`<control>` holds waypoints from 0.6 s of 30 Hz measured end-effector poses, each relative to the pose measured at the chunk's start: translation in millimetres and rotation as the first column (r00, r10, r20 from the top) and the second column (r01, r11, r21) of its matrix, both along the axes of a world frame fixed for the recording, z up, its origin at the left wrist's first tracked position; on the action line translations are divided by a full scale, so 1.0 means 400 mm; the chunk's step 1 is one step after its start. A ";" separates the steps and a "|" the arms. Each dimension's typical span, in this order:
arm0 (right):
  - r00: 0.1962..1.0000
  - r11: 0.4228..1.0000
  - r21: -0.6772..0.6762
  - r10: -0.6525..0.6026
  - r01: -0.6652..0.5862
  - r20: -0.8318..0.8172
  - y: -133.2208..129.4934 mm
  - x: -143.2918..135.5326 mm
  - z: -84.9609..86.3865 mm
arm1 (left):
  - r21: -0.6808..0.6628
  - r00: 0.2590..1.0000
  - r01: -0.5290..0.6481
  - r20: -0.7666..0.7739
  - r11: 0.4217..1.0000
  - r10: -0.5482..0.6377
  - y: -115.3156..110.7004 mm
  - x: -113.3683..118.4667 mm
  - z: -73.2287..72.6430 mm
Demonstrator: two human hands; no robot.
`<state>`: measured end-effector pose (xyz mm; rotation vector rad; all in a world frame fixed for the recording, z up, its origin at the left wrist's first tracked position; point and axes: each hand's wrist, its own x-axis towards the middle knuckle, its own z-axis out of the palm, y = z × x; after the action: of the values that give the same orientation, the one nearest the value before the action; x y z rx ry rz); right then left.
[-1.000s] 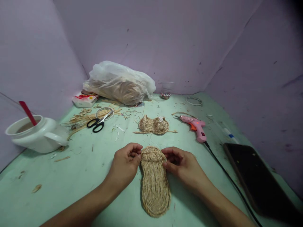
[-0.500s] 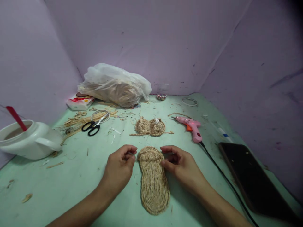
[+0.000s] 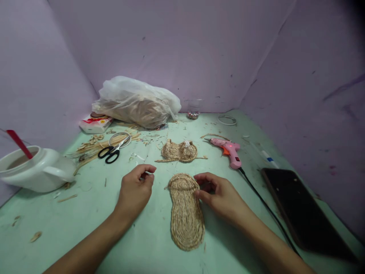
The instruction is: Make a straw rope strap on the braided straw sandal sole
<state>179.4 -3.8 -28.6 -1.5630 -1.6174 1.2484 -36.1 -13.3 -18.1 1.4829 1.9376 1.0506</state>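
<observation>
A slipper sole (image 3: 187, 217) of coiled, twisted straw cord lies lengthwise before me, with a raised cord band across its rounded upper end. My right hand (image 3: 213, 190) is at the upper right edge, thumb and index finger on either side of the band's end; the other fingers are curled and partly hidden. To the left, apart from the sole, my left hand (image 3: 138, 188) hovers with loosely bent fingers and nothing in them. Beyond the sole sits a smaller coiled straw piece (image 3: 179, 151) with a whitish cluster on its right side.
A pink glue gun (image 3: 228, 149) with a black cable and a dark phone (image 3: 302, 209) lie right. Scissors (image 3: 112, 150), straw strands and a white pot (image 3: 42, 169) are left. Behind stand a plastic bag (image 3: 137, 104) and a clear cup of beads (image 3: 194, 112).
My left hand has drawn away to the left from the sole's upper edge. My right hand stays at the sole's right edge. The camera view has shifted slightly.
</observation>
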 end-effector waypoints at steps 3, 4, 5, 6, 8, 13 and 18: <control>1.000 1.000 -0.006 0.011 -0.011 0.016 0.002 0.004 0.006 | 0.018 0.999 0.035 -0.014 0.999 -0.035 -0.006 0.008 -0.004; 1.000 1.000 -0.002 0.008 -0.008 0.022 0.002 0.005 0.009 | 0.026 0.999 0.049 -0.023 0.998 -0.049 -0.007 0.010 -0.005; 1.000 1.000 0.005 0.005 -0.005 0.026 0.002 0.005 0.012 | 0.034 0.998 0.062 -0.034 0.997 -0.061 -0.009 0.012 -0.007; 1.000 1.000 0.015 0.000 -0.001 0.026 0.001 0.005 0.014 | 0.042 0.996 0.075 -0.044 0.996 -0.074 -0.011 0.014 -0.008; 1.000 0.999 0.042 -0.011 0.010 0.022 -0.001 0.004 0.019 | 0.051 0.994 0.098 -0.061 0.994 -0.095 -0.013 0.017 -0.010; 0.999 0.992 0.118 -0.036 0.036 0.002 -0.004 0.000 0.018 | 0.059 0.987 0.143 -0.089 0.988 -0.138 -0.017 0.024 -0.015; 0.999 0.985 0.167 -0.031 0.035 -0.028 -0.006 -0.001 0.007 | 0.017 0.982 0.160 -0.106 0.987 -0.158 -0.023 0.029 -0.022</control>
<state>179.1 -6.2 -26.0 -1.4585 -1.6297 1.0804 -24.6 -22.4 -27.0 1.7066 1.8446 0.9481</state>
